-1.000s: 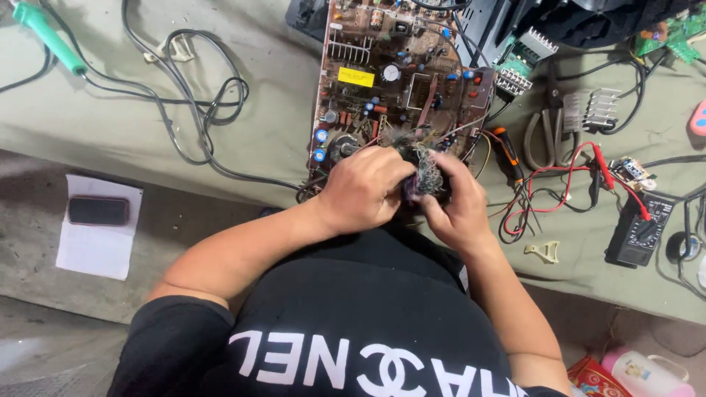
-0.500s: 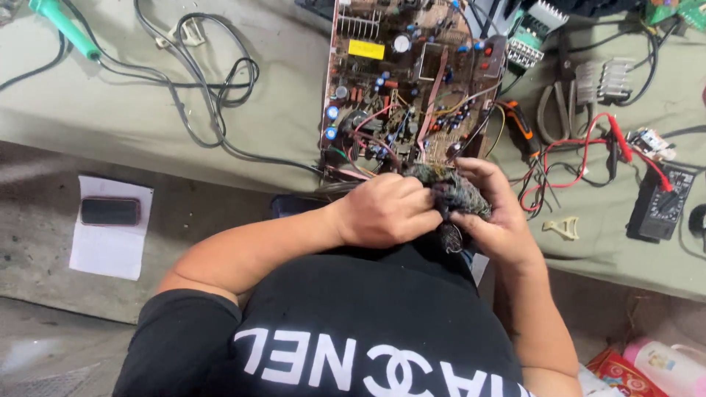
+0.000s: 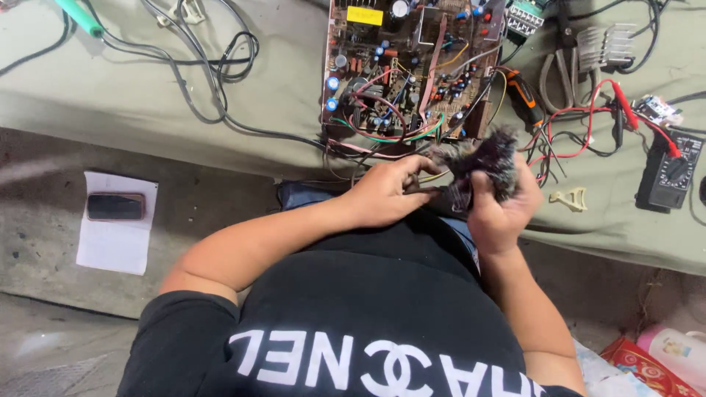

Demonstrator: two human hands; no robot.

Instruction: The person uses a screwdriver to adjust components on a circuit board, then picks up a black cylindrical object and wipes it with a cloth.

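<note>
A wide surface (image 3: 110,103) draped in olive-green cloth is filling the upper part of the view, its front edge running across and sloping down toward the right. Below it, a bare grey concrete floor (image 3: 44,345) is showing, rough and stained. A white sheet of paper (image 3: 114,242) is lying flat on a concrete ledge just below the cloth edge, with a dark phone (image 3: 115,206) resting on its upper part. Even daylight is falling over everything, casting only soft shadows. At the lower right corner, a red printed packet (image 3: 638,364) and a pale plastic bottle (image 3: 673,349) are lying on the floor, touching each other.
</note>
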